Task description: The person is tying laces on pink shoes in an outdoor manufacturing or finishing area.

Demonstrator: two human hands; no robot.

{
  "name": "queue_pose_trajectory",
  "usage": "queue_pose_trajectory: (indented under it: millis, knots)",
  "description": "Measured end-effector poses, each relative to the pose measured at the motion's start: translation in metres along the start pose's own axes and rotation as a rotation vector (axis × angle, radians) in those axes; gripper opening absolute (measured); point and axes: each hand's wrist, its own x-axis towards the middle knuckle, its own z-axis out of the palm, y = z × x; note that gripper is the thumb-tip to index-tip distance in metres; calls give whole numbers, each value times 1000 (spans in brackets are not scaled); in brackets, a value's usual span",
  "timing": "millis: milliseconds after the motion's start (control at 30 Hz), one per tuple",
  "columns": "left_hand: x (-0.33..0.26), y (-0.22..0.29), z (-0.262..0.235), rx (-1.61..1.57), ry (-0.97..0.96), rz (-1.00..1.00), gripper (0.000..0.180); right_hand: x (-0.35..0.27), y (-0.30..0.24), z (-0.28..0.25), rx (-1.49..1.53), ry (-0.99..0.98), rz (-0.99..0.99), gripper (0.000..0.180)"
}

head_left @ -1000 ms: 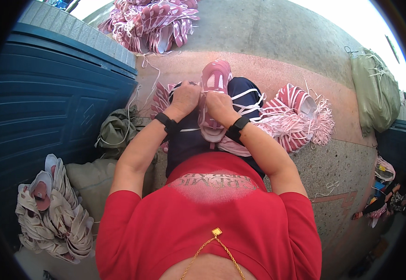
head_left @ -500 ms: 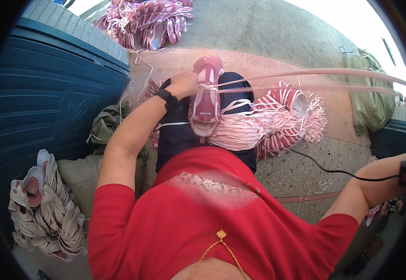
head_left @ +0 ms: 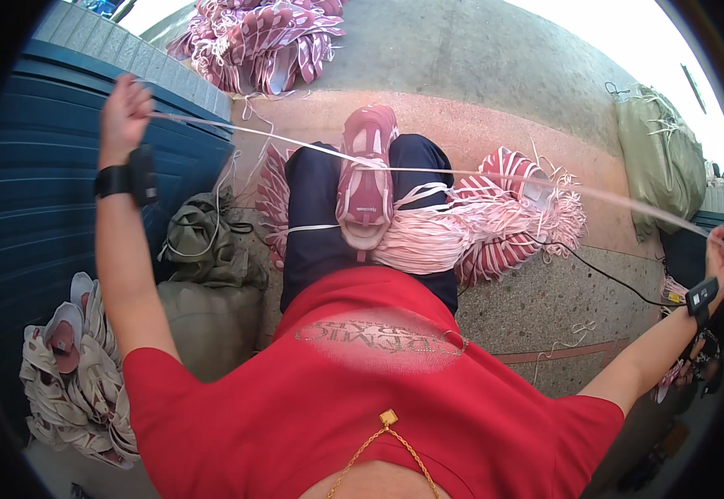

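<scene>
A pink and mauve shoe upper (head_left: pixel 354 193) lies between my thighs, its toe pointing away from me. From its eyelets a pale shoelace (head_left: pixel 250 130) stretches taut to both sides. My left hand (head_left: pixel 128 116), raised at the far left in front of the blue door, is closed around one end. Far out at the right rim, my right hand (head_left: pixel 717 254) is closed on the other end, partly cut by the picture's dark edge. Across my right thigh lies a thick bundle of pale pink laces (head_left: pixel 428 237).
Striped pink uppers (head_left: pixel 495 256) lie right of my legs, more (head_left: pixel 272 200) at the left. A large pile of uppers (head_left: pixel 266 37) stands ahead. Beige uppers (head_left: pixel 79 382) are stacked lower left beside a stuffed sack (head_left: pixel 212 320). A green sack (head_left: pixel 659 158) stands at the right; a black cable (head_left: pixel 595 270) reaches my right arm.
My left hand has left the shoe upper and swung out to the far left, drawing a lace end along. My right hand has come into view at the right, and the lace is now taut.
</scene>
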Motion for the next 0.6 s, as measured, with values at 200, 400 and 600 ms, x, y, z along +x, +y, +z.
queue_pose_trajectory:
  millis: [200,400,600]
  knots:
    - [-33,130,-192,148,626,212,18,1,208,11,537,114,549,25]
    - [-11,-95,-73,181,101,-392,14,-188,197,366,139,-844,269,21]
    - [-78,-263,81,93,-417,-820,19,-333,173,517,-219,-934,-242,18]
